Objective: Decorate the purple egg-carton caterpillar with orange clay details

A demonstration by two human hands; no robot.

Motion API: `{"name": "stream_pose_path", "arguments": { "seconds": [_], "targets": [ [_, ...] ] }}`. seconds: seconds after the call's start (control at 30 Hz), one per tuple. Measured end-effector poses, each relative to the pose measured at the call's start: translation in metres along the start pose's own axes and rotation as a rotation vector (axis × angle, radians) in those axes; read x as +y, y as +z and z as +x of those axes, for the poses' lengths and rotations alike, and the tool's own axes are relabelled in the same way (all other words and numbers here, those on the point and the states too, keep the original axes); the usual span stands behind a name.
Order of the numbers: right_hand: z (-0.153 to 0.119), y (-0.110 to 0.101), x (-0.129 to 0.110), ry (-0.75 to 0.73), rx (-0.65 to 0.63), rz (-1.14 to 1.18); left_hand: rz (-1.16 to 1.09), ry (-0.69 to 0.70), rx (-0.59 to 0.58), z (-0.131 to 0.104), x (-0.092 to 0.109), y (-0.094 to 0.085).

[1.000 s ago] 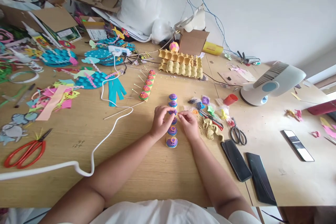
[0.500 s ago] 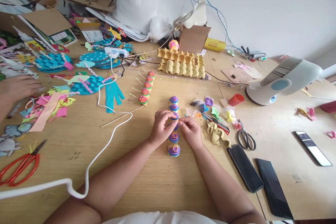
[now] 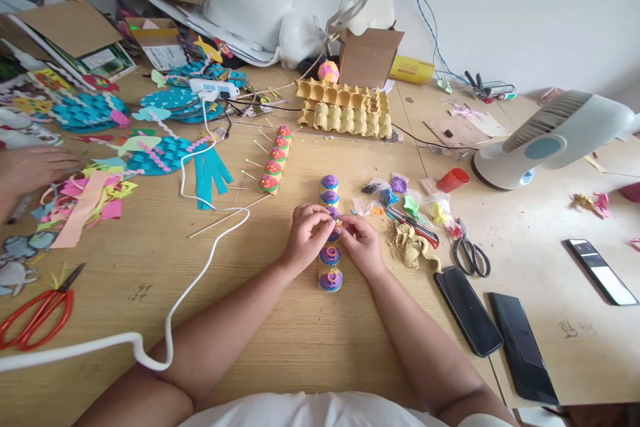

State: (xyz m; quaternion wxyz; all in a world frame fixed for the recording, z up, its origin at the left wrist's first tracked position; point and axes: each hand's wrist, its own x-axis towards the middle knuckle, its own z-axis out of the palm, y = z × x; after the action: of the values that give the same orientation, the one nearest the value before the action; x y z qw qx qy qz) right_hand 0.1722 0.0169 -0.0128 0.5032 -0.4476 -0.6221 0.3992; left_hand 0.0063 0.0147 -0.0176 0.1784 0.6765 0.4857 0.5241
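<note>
A row of egg-carton cups (image 3: 331, 279), covered in purple and blue clay with small faces, runs straight away from me. The two nearest cups carry orange clay rings. Over the middle of this row my left hand (image 3: 306, 235) is closed in a pinch, its fingertips meeting those of my right hand (image 3: 363, 241). A thin bit of orange clay (image 3: 339, 229) shows between the right thumb and fingers. Whether the left fingers also grip it is hidden. The cups under my fingers are partly covered.
A red and green egg-carton caterpillar (image 3: 273, 167) stands farther left. To the right lie bagged coloured clay (image 3: 411, 205), a utility knife (image 3: 417, 229), scissors (image 3: 471, 257) and phones (image 3: 469, 310). A white cable (image 3: 200, 267) crosses the left side. Another person's hand (image 3: 35, 173) rests far left.
My right fingertips have shifted slightly toward the left ones, and both hands remain pinched over the row. The whole view has tilted a little.
</note>
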Motion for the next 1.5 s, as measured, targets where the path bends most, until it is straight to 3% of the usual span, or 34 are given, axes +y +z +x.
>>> {"name": "stream_pose_path", "arguments": {
  "seconds": [0.53,0.8,1.5],
  "targets": [
    [0.0038,0.0008,0.0014,0.011,0.044,0.092,-0.039,0.025,0.019,0.0012,0.0039,-0.0018],
    [0.0038,0.0023,0.0024,0.034,0.037,0.139,-0.041,0.069,-0.033,0.0015,0.0053,0.0],
    [0.005,-0.0001,0.0065,0.009,0.035,0.126,-0.015,0.103,0.025,0.0023,0.0021,0.0064]
  ]
}}
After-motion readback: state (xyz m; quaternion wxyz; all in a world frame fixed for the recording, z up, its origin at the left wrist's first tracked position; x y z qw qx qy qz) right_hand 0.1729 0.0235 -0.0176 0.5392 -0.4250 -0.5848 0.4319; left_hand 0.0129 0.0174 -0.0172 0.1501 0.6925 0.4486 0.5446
